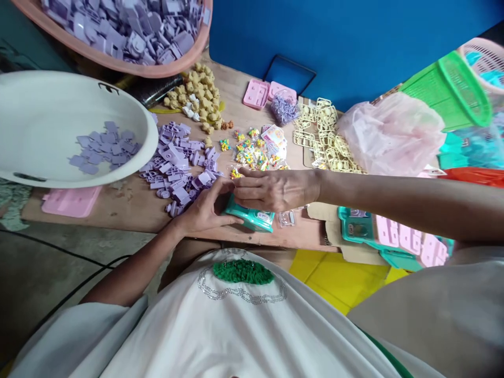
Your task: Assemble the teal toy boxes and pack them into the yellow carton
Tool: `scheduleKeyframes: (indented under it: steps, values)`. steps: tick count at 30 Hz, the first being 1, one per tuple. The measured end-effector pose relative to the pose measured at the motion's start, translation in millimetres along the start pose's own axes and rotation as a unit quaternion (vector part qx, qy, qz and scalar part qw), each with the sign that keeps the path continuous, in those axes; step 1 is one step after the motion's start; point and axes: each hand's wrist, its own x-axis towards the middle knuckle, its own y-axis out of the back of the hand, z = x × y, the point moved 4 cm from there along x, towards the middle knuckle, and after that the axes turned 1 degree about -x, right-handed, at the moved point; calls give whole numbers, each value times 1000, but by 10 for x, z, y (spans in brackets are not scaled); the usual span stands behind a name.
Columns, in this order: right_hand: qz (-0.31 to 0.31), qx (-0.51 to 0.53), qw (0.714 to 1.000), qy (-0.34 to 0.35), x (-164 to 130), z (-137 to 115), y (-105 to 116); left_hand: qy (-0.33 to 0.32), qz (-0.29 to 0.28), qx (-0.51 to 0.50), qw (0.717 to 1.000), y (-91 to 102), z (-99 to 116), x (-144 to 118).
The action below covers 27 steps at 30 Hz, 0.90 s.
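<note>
Two hands meet at the centre of the head view, over the front edge of the wooden bench (pixel 129 207). The left hand (pixel 205 210) has its grip clenched on the near side of a teal plastic case (pixel 252 219); the right hand (pixel 271 189) lies across the case's top, fingers flat, grasping it from above. Loose lilac parts (pixel 177 168) lie just left of the hands. A white basin (pixel 43 126) holding more lilac pieces sits at upper left.
</note>
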Motion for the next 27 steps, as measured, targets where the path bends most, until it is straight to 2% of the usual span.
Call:
scheduleKeyframes:
  steps: [6, 8, 10, 12, 15, 19, 21, 27]
  values:
    - [24, 113, 990, -77, -92, 48, -91, 1, -7, -7, 1000, 4, 38, 0]
    - [52, 140, 984, -98, -140, -8, -50, -3, -5, -5, 1000, -8, 53, -7]
    - [109, 157, 969, -157, -209, -111, -12, -7, 2, -1, 1000, -39, 64, -21]
    - [189, 167, 931, -263, -299, -241, -23, -11, 13, -3, 1000, -90, 69, -41]
    - [298, 182, 848, -398, -397, -469, -157, -24, 35, -22, 999, -176, 71, -77]
    - [369, 212, 788, -446, -336, -643, -344, -35, 58, -11, 998, -243, 62, -122]
    - [383, 217, 779, -446, -289, -660, -365, -31, 63, 0, 998, -256, 51, -135]
    - [401, 164, 808, -398, -223, -731, -316, -31, 66, -17, 997, -296, 36, -160]
